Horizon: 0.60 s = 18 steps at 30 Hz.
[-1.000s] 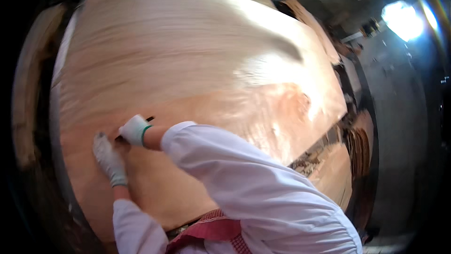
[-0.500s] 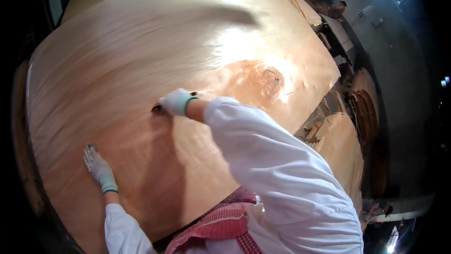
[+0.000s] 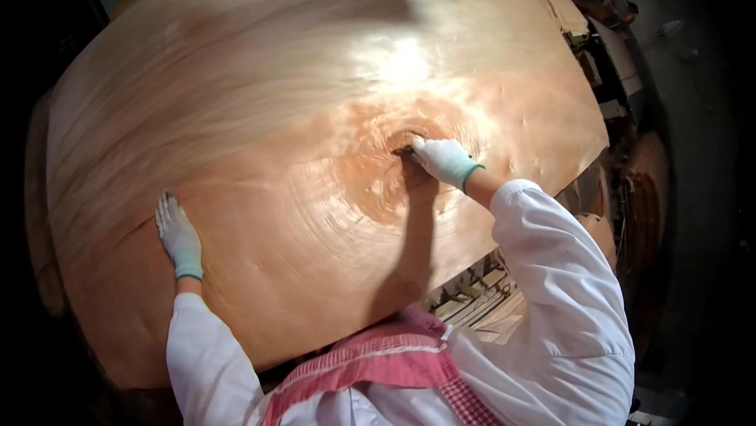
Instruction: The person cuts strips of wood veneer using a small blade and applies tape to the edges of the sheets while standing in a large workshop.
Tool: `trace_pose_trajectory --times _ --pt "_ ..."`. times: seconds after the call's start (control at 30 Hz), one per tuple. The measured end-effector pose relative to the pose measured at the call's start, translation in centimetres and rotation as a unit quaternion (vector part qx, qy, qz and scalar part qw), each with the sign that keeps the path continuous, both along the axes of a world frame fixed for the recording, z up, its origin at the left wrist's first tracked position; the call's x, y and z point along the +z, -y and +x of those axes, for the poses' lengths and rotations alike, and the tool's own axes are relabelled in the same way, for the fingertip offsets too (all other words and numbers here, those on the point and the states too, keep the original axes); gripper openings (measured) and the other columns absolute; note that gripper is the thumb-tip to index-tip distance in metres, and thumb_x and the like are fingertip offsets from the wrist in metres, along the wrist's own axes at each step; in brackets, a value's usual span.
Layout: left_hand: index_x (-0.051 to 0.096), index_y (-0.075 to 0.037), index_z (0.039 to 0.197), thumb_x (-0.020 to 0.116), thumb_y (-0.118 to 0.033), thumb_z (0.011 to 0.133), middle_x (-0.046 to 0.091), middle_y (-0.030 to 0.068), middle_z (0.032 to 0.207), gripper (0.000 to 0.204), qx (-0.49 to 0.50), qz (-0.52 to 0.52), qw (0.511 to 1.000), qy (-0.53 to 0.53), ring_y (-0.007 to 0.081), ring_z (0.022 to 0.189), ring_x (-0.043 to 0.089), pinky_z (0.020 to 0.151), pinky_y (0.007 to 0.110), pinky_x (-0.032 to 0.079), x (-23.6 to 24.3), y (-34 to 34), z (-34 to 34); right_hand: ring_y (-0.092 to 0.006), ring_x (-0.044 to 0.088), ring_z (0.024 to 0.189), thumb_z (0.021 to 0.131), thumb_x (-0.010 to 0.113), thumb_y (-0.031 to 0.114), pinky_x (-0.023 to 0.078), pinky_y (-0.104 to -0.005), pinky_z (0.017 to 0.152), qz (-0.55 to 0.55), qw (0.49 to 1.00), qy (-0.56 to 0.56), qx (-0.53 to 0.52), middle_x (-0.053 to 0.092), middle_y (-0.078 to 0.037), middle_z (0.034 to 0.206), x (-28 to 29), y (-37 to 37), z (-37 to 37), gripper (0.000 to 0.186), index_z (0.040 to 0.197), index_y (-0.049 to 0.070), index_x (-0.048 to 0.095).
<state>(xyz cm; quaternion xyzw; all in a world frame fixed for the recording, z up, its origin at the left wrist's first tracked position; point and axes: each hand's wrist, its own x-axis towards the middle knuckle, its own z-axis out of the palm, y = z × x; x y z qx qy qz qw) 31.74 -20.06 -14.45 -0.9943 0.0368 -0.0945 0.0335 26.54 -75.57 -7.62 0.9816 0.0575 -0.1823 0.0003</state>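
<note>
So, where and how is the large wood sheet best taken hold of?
The large wood sheet is probably best pinched at its near edge, coming from the near side: it lies broad and flat, offering little to grip mid-surface, while that edge is exposed and closest.

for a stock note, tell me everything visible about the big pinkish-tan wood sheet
The broad pinkish-tan wooden sheet looks like veneer, streaky in grain and paler toward its far side, with a ringed, knot-like swirl right of centre. It lies roughly flat, slightly rippled. The white-gloved left hand rests on its left part; the white-gloved right hand holds a mostly hidden dark tool at the swirl.
</note>
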Motion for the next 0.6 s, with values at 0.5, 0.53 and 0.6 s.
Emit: trace_pose_trajectory --times 0.5,0.53,0.6 --pt "0.045 -0.010 0.139 0.048 -0.010 0.088 0.043 0.0090 0.148 0.052 -0.101 -0.043 0.994 0.007 0.0262 0.140 0.033 0.118 0.041 0.021 1.9 40.1 -2.7 -0.0286 0.071 0.075 0.092 0.052 0.021 0.055 -0.0415 0.061 0.055 0.993 0.016 0.106 0.070 -0.011 0.081 -1.0 12.1 0.4 0.013 0.095 0.010 0.059" --pt "0.046 -0.008 0.138 0.047 -0.008 0.088 0.043 0.0105 0.147 0.050 -0.121 -0.108 0.987 0.020 0.0277 0.139 0.035 0.118 0.041 0.023 2.5 43.2 -2.9 -0.0287 0.071 0.078 0.091 0.053 0.020 0.055 -0.0399 0.064 0.066 0.992 -0.005 0.107 0.071 -0.011 0.083 -1.0 11.8 0.9 0.013 0.096 0.010 0.060" --pt "0.046 -0.007 0.137 0.048 -0.007 0.088 0.044 0.0133 0.145 0.049 -0.140 -0.165 0.975 -0.044 0.0307 0.136 0.038 0.117 0.042 0.026 2.8 48.1 -3.3 -0.0291 0.071 0.078 0.092 0.051 0.020 0.055 -0.0409 0.062 0.060 0.989 -0.015 0.134 0.071 -0.011 0.084 -0.4 11.5 2.0 0.014 0.095 0.010 0.060"
